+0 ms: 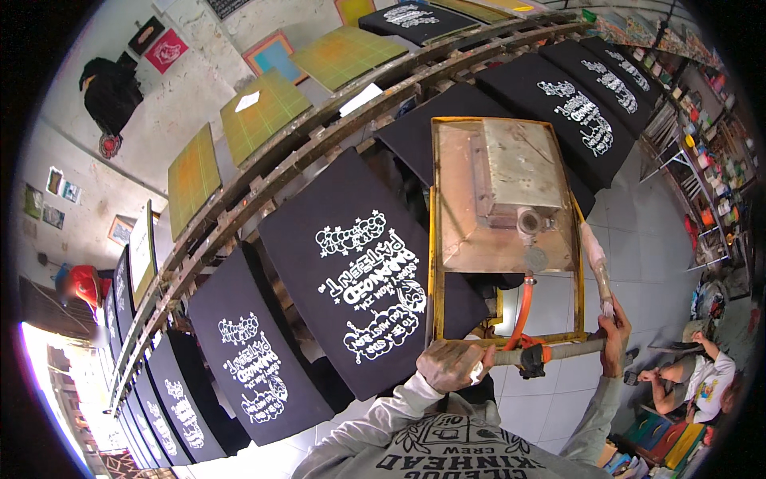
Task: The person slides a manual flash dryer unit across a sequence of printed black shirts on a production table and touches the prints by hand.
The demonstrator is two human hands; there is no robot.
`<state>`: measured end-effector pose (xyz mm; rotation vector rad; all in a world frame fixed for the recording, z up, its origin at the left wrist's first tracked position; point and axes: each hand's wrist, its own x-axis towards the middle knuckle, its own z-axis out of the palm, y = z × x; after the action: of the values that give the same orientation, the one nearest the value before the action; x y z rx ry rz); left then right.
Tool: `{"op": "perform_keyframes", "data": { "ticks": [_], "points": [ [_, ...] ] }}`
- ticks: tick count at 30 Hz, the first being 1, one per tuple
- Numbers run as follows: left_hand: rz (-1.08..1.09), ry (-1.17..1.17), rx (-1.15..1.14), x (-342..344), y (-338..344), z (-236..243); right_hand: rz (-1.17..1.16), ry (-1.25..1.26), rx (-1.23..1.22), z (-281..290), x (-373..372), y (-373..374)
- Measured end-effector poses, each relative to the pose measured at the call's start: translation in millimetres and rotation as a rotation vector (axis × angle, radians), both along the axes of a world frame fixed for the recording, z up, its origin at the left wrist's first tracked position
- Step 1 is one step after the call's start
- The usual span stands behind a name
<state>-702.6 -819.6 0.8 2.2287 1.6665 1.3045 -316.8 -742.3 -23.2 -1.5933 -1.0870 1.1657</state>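
Heater-like unit (463, 239): shallow tan metal hood, stained, sloping sides, dull metal box (523, 168) on top with a round port (529, 222) at its near right corner. Sits in a rectangular yellow frame (437, 303), paint worn. Near crossbar (574, 349) wrapped in beige, dark fitting tied on. Orange hose (523, 311) runs from hood's near edge to crossbar. Whole thing's over a black shirt (411, 132), partly covering it.
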Motion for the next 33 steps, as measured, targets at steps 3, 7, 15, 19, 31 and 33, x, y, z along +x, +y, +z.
{"op": "perform_keyframes", "data": {
  "ticks": [3, 7, 15, 19, 31, 33],
  "points": [
    [-0.032, -0.004, 0.047, -4.4, -3.8, 1.8, -0.032, -0.057, -0.057, 1.1, 0.5, -11.7],
    [-0.068, 0.006, 0.055, -14.6, -1.7, 2.7, -0.091, -0.049, -0.116, 6.7, -0.9, -24.4],
    [-0.136, 0.030, 0.134, -18.3, 1.3, -15.4, -0.122, -0.130, -0.068, 8.4, -5.6, -48.0],
    [-0.170, 0.027, 0.155, -23.7, 8.7, -23.5, -0.210, -0.113, -0.050, 5.8, -12.9, -53.9],
    [-0.270, 0.059, 0.230, -37.2, 36.4, -29.0, -0.330, -0.057, -0.067, 7.6, -30.1, -74.1],
    [-0.303, 0.031, 0.214, -38.3, 43.5, -29.5, -0.379, -0.071, -0.093, 10.1, -36.0, -72.7]
  ]
}}
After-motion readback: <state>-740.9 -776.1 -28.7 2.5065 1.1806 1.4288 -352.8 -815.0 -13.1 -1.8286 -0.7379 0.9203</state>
